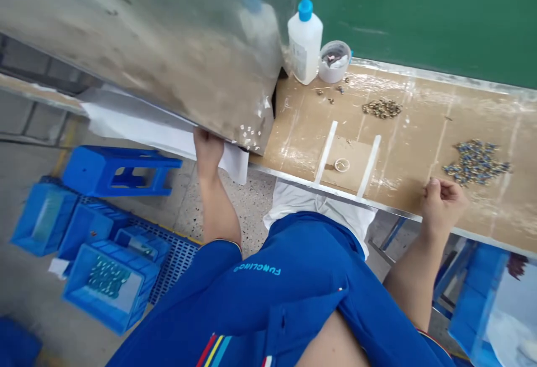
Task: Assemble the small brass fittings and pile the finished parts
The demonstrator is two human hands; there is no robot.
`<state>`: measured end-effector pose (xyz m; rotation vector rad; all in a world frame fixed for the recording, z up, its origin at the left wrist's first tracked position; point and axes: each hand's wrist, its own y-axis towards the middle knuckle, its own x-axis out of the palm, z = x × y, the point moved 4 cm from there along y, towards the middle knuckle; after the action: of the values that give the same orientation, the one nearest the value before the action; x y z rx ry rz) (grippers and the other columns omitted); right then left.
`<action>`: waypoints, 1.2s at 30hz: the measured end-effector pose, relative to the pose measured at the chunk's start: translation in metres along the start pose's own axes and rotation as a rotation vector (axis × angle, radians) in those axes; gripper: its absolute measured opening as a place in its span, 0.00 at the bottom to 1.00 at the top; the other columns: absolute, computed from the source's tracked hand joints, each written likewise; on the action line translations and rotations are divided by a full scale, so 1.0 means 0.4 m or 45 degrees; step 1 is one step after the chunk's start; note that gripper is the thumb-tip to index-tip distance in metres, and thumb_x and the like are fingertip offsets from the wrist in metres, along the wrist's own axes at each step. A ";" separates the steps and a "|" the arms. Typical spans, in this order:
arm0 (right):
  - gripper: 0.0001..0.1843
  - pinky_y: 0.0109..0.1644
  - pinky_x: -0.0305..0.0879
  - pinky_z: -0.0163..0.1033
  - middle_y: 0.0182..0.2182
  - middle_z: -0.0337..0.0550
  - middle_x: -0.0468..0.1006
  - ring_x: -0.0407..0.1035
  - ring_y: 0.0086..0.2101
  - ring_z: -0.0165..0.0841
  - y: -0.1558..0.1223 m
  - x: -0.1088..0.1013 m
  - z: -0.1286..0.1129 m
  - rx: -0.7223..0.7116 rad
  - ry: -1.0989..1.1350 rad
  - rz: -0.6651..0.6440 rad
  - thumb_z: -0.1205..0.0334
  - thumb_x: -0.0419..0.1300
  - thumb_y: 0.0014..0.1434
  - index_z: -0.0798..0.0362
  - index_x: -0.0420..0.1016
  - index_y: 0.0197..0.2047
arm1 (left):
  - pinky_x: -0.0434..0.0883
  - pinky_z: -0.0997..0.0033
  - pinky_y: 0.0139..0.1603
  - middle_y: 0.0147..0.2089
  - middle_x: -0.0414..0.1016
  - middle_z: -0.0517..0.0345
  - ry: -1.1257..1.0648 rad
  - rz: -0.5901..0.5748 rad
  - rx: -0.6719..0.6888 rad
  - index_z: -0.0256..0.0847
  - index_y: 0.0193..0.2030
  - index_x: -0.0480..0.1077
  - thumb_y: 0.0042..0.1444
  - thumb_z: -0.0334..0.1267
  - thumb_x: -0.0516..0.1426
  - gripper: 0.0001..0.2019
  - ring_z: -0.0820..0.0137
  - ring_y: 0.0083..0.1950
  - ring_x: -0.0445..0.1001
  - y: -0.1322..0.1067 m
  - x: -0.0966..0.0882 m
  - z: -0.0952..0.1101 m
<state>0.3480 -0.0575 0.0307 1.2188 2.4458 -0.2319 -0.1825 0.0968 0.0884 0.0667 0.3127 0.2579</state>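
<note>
My left hand [208, 151] reaches to the lower edge of the large metal box [197, 65], beside white sheeting [168, 132]; its fingers are hidden there. On the bench's front edge, my right hand [444, 202] is closed, thumb against curled fingers. Whatever it may pinch is too small to make out. Close to it lies a pile of small brass-and-blue parts [477, 162]. A second pile of small brass-coloured parts [381, 109] sits farther back. Between two white strips, a small white ring [342, 165] rests on a brown card [352, 157].
A white squeeze bottle [305, 42] with a blue nozzle and a small round tub [334, 62] stand at the back beside the box. Below left on the floor are a blue stool [96, 171] and several blue bins [113, 286]. Another blue bin [478, 305] is below right.
</note>
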 end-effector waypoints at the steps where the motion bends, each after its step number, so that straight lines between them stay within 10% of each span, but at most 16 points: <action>1: 0.26 0.30 0.63 0.51 0.20 0.45 0.71 0.65 0.22 0.38 -0.006 0.006 -0.002 -0.011 -0.012 0.003 0.32 0.67 0.40 0.45 0.69 0.25 | 0.63 0.70 0.36 0.20 0.61 0.67 -0.005 0.045 0.024 0.40 0.29 0.63 0.59 0.58 0.62 0.23 0.76 0.34 0.67 -0.024 -0.014 0.001; 12: 0.24 0.27 0.64 0.44 0.22 0.42 0.73 0.67 0.23 0.36 -0.061 0.092 -0.047 0.002 -0.028 -0.265 0.34 0.66 0.44 0.47 0.73 0.29 | 0.56 0.77 0.16 0.23 0.67 0.61 -0.572 -0.320 -0.022 0.43 0.27 0.74 0.46 0.53 0.71 0.17 0.78 0.21 0.61 -0.212 0.033 0.035; 26: 0.21 0.39 0.73 0.43 0.34 0.41 0.81 0.74 0.33 0.34 -0.184 0.273 -0.086 -0.105 0.210 -0.837 0.45 0.67 0.56 0.50 0.77 0.46 | 0.68 0.77 0.26 0.30 0.81 0.52 -0.614 -1.167 -0.347 0.37 0.36 0.69 0.55 0.47 0.66 0.16 0.78 0.24 0.69 -0.294 0.404 0.007; 36: 0.10 0.37 0.68 0.40 0.34 0.40 0.76 0.68 0.31 0.31 -0.188 0.288 -0.134 -0.416 0.027 -0.703 0.51 0.65 0.60 0.48 0.81 0.38 | 0.66 0.75 0.30 0.31 0.77 0.56 -0.262 -1.039 -0.115 0.35 0.34 0.75 0.53 0.43 0.63 0.11 0.75 0.28 0.69 -0.315 0.500 -0.032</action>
<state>0.2112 -0.0022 0.0289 0.3995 2.6542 0.0345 0.0274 0.0279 0.0039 -0.1243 0.1041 -0.5417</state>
